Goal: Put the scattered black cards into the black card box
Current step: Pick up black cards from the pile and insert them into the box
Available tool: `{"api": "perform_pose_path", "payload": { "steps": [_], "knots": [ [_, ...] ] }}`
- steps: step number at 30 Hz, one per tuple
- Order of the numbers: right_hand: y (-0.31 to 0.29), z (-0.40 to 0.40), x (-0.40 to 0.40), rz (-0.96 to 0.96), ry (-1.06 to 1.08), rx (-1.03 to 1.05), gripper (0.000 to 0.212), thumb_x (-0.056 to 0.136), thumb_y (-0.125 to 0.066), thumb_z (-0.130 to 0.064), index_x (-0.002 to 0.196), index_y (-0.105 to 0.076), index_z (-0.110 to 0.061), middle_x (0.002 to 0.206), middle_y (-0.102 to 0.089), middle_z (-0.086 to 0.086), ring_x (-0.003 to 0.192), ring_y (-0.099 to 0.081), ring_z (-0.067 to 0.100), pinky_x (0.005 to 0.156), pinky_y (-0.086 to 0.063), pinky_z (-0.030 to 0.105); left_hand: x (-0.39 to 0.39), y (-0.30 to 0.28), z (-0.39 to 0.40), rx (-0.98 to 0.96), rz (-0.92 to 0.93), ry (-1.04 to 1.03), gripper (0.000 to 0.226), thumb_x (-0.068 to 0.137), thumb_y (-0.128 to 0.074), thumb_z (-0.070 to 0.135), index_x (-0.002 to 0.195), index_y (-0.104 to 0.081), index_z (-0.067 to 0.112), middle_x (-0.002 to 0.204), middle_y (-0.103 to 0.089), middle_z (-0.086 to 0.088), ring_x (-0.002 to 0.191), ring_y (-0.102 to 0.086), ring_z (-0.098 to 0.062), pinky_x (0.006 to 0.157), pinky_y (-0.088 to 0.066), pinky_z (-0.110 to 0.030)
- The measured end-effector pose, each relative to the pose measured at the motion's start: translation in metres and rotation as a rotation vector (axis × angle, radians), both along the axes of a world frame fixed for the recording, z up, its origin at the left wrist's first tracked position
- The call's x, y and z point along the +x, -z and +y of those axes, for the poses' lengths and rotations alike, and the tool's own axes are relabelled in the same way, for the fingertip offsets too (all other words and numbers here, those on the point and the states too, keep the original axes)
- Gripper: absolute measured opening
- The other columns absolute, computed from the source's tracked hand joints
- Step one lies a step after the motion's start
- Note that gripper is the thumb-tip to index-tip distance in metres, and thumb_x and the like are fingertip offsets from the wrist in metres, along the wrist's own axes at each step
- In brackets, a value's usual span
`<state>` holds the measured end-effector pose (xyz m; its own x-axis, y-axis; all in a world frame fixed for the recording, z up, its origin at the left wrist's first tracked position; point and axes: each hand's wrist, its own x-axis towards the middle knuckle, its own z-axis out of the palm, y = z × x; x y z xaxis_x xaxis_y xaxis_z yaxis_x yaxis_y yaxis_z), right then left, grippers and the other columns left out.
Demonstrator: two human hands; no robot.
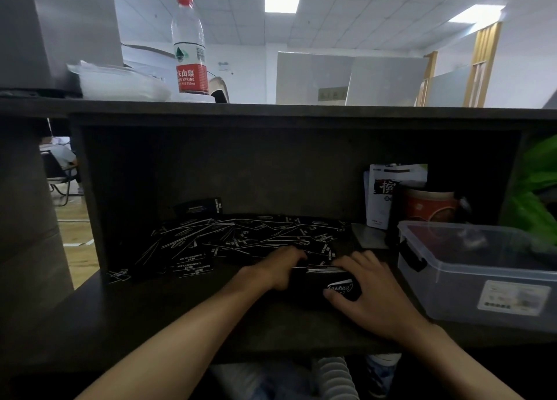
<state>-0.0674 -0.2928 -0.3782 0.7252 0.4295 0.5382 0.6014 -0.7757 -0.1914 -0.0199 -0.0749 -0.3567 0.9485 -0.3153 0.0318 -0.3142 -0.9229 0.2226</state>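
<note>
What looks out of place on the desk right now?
The black cards lie in a loose overlapping heap at the back of the desk, a few strays at its left edge. Both hands hold the card box, some cards already inside.

I see a dark desk (180, 318) with a shelf (271, 110) over it. On the desk, the black card box (328, 288) sits at the front. Black cards (241, 236) lie scattered behind and left of the box. A clear lidded tub (482, 267) stands right of the box. On the shelf stands a water bottle (190, 46).
</note>
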Motion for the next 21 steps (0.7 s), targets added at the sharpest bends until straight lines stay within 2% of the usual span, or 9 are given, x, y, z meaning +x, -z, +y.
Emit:
{"api": "perform_pose_path", "payload": {
  "steps": [4,9,11,13,16,18,21],
  "knots": [
    [0.0,-0.001,-0.002,-0.013,-0.01,0.029,0.043,0.079,-0.048,-0.073,0.111,-0.052,-0.045,0.1,-0.045,-0.028,0.099,-0.037,-0.005,0.086,-0.038,0.031,0.009,-0.006,-0.009,-0.099,-0.056,0.004,0.048,0.088,-0.068,0.019,0.134,-0.053,0.02,0.135,-0.054,-0.006,0.124,-0.052,-0.022,0.105,-0.042,-0.034],
    [-0.001,-0.001,-0.002,-0.017,-0.005,0.028,0.046,0.079,-0.046,-0.074,0.113,-0.052,-0.044,0.102,-0.045,-0.027,0.1,-0.037,-0.005,0.088,-0.039,0.032,0.021,-0.028,0.0,0.106,0.099,-0.076,0.054,0.092,-0.061,0.038,0.143,-0.045,0.028,0.147,-0.041,-0.005,0.136,-0.036,-0.027,0.11,-0.033,-0.039],
    [-0.001,-0.001,-0.001,-0.013,0.0,0.022,0.046,0.079,-0.046,-0.074,0.113,-0.052,-0.044,0.103,-0.046,-0.027,0.1,-0.038,-0.005,0.089,-0.04,0.032,0.022,-0.032,0.0,0.153,0.102,-0.112,0.051,0.089,-0.062,0.044,0.136,-0.049,0.026,0.145,-0.04,-0.006,0.134,-0.036,-0.028,0.108,-0.034,-0.04],
    [0.0,0.0,-0.001,-0.02,0.007,0.016,0.047,0.079,-0.045,-0.075,0.114,-0.052,-0.044,0.102,-0.045,-0.027,0.1,-0.038,-0.005,0.089,-0.04,0.032,0.02,-0.034,0.001,0.136,0.098,-0.145,0.046,0.087,-0.064,0.046,0.124,-0.057,0.02,0.138,-0.046,-0.007,0.127,-0.043,-0.027,0.103,-0.038,-0.038],
    [0.001,0.0,-0.001,-0.025,0.009,0.02,0.05,0.079,-0.045,-0.076,0.115,-0.052,-0.042,0.107,-0.044,-0.027,0.104,-0.038,-0.004,0.092,-0.04,0.032,0.014,-0.031,0.008,-0.182,0.084,-0.121,0.023,0.086,-0.072,0.03,0.103,-0.064,0.016,0.11,-0.066,-0.003,0.103,-0.061,-0.02,0.088,-0.048,-0.031],
    [0.002,-0.001,0.0,-0.025,0.006,0.034,0.053,0.079,-0.046,-0.077,0.117,-0.052,-0.041,0.121,-0.044,-0.025,0.115,-0.039,-0.003,0.098,-0.038,0.033,0.003,-0.029,0.01,-0.402,0.031,-0.064,0.009,0.087,-0.071,0.013,0.095,-0.069,0.012,0.098,-0.07,-0.004,0.098,-0.066,-0.019,0.085,-0.052,-0.028],
    [0.003,-0.001,0.002,-0.03,0.003,0.028,0.053,0.079,-0.047,-0.077,0.118,-0.052,-0.042,0.148,-0.031,-0.023,0.135,-0.029,-0.002,0.109,-0.031,0.035,-0.02,-0.03,0.006,-0.615,-0.035,0.008,0.011,0.088,-0.067,0.006,0.09,-0.07,0.017,0.092,-0.072,0.0,0.088,-0.068,-0.008,0.077,-0.052,-0.015]
  ]
}}
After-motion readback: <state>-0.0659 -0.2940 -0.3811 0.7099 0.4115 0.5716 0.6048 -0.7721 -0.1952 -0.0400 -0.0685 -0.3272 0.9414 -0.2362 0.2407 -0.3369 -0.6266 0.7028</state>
